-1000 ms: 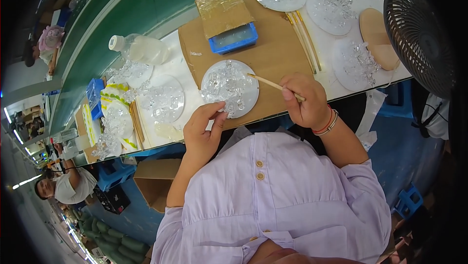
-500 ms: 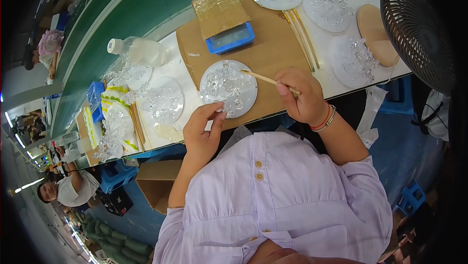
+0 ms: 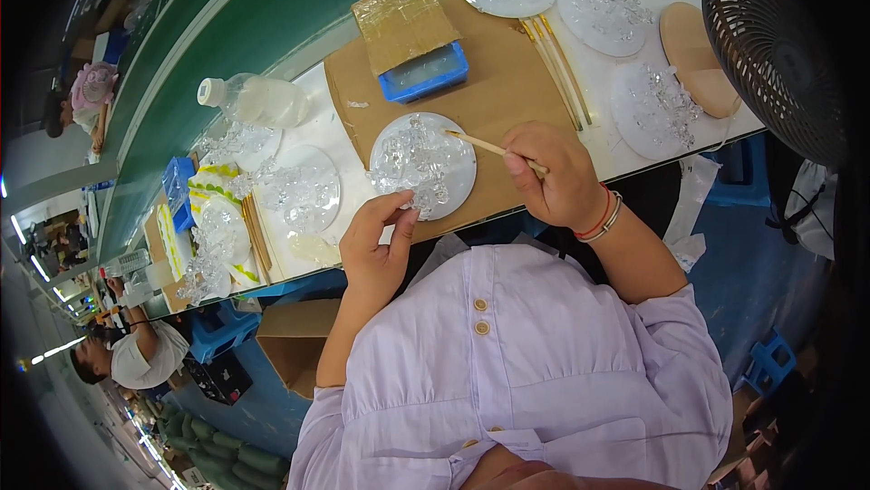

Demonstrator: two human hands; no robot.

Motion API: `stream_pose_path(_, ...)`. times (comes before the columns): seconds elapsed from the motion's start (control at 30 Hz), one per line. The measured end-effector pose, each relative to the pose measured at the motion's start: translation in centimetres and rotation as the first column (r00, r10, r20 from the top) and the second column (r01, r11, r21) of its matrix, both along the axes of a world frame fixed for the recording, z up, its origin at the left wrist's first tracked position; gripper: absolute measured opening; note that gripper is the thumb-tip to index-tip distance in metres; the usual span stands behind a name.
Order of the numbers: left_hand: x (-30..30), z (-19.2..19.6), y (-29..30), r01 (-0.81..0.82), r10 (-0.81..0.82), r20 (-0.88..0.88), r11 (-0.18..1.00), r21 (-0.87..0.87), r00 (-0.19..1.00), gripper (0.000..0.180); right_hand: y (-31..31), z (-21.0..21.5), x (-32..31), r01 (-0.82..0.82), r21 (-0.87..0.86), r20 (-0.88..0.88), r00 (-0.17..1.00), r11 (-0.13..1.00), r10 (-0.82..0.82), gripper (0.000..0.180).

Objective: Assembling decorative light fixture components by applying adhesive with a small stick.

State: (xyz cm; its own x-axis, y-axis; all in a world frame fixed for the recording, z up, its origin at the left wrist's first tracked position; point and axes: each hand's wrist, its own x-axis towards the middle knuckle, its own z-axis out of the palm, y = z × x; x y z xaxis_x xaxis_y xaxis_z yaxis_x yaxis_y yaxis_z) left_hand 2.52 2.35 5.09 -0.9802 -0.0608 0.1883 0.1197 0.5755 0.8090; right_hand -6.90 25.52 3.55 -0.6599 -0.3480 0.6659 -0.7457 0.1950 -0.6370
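A round white disc (image 3: pixel 463 151) bearing a cluster of small clear, glassy pieces (image 3: pixel 415 160) lies on a brown cardboard sheet (image 3: pixel 507 82) in front of me. At its near left edge, my left hand (image 3: pixel 381 241) pinches one clear piece of the cluster between thumb and fingertips. My right hand (image 3: pixel 555 177), closed round a slim wooden-handled brush (image 3: pixel 485 143), comes in from the right. The brush slants leftward, its tip over the disc's upper right part. Beyond the disc sits a blue tray (image 3: pixel 426 82), partly covered by a taped cardboard flap (image 3: pixel 405 24).
More discs with clear clusters stand left (image 3: pixel 304 187) and right (image 3: pixel 652 110). Several brushes (image 3: pixel 562 64) lie right of the tray. A clear bottle (image 3: pixel 263 102) lies at left, a black fan (image 3: pixel 775 55) stands far right. Another person (image 3: pixel 145 352) sits at far left.
The view has shifted slightly. Both hands keep nearly the same place, and the brush tip stays over the disc's upper right part.
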Motion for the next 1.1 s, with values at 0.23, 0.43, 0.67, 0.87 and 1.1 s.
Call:
stream_pose_path(0.23,0.0,-0.1,0.1,-0.007,0.007,0.007,1.000,0.014,1.000,0.024,1.0,0.4,0.9,-0.001,0.003,0.033,0.999,1.000,0.001,0.009)
stream_pose_path(0.43,0.0,-0.1,0.2,-0.013,0.013,0.003,1.000,0.008,1.000,0.024,1.7,0.6,2.1,-0.029,0.010,0.084,0.996,1.000,0.028,0.009)
stream_pose_path(0.67,0.1,-0.2,0.3,-0.016,0.016,0.008,1.000,0.008,1.000,0.024,1.7,0.7,2.4,0.004,-0.036,0.057,0.998,0.999,-0.001,0.006)
stream_pose_path(0.87,0.1,-0.3,0.4,-0.026,0.025,0.031,0.999,0.030,0.999,0.023,1.3,0.5,2.0,-0.043,0.013,0.044,0.998,0.999,0.043,0.008)
stream_pose_path(1.1,0.2,-0.4,0.7,-0.032,0.030,0.037,0.998,0.049,0.999,0.023,1.7,0.8,2.1,-0.056,-0.018,0.080,0.995,0.998,0.058,0.008)
